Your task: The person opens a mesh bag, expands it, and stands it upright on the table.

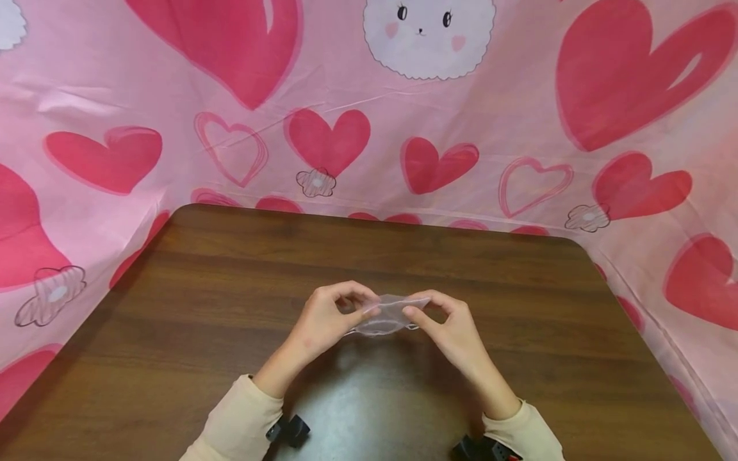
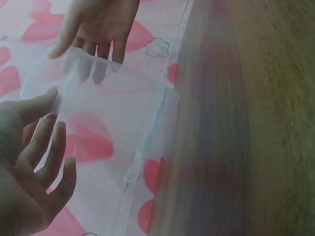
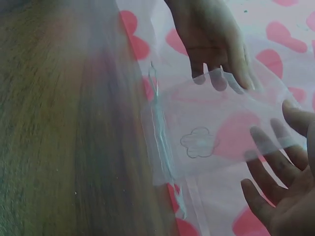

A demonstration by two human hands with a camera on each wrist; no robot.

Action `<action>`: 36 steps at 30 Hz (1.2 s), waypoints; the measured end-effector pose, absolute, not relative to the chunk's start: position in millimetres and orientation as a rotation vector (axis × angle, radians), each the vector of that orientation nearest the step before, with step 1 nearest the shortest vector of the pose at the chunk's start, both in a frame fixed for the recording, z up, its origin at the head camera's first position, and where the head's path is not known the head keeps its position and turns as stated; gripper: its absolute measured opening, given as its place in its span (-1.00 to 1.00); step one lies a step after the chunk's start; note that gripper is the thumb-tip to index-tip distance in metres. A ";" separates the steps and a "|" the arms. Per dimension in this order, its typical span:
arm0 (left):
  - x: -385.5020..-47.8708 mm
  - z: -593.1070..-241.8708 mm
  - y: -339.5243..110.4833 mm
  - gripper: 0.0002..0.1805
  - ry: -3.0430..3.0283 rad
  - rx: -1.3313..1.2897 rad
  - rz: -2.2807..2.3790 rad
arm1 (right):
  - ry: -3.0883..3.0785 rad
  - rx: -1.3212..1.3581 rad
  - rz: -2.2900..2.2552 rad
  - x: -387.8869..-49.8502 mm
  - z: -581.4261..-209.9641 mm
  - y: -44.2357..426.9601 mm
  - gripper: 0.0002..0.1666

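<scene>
A sheer, see-through white pouch with a pale drawstring is held up between both hands over the wooden table. In the left wrist view the pouch hangs flat, its drawstring along the lower edge. My left hand pinches one upper corner between thumb and fingers. The opposite corner is pinched by my right hand. In the right wrist view, the right hand's fingers lie behind the sheer cloth, and a printed flower shows through it.
A brown wooden table lies beneath the hands. Behind it and at both sides hangs a pink cloth printed with red hearts and a white fluffy face. Black wrist devices sit at both sleeves.
</scene>
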State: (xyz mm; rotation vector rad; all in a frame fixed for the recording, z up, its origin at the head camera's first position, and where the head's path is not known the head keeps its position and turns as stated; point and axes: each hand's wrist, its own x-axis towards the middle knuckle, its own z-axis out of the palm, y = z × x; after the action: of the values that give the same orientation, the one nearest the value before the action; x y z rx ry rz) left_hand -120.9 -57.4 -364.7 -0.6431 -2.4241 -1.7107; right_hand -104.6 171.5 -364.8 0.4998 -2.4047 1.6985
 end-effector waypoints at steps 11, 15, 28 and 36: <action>-118.4 -365.0 -61.0 -0.60 -2.606 -0.798 -1.676 | -2.389 0.336 1.686 -105.1 -362.9 172.2 -0.91; -117.5 -363.6 -62.6 -0.64 -2.617 -0.840 -1.723 | -2.418 0.375 1.665 -104.9 -364.0 170.6 -0.91; -116.5 -361.8 -60.6 -0.77 -2.691 -0.715 -1.728 | -2.440 0.584 1.668 -103.3 -366.4 166.8 -0.90; -117.0 -363.7 -58.1 -0.87 -2.675 -0.799 -1.677 | -2.471 0.627 1.700 -100.8 -365.2 164.2 -0.86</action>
State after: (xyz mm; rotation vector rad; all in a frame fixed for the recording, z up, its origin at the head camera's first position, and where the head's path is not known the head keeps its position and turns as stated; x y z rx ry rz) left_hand -117.0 -58.1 -363.7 -0.7990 -2.6747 -1.6773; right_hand -100.8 164.2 -365.2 0.6267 -2.4711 1.7005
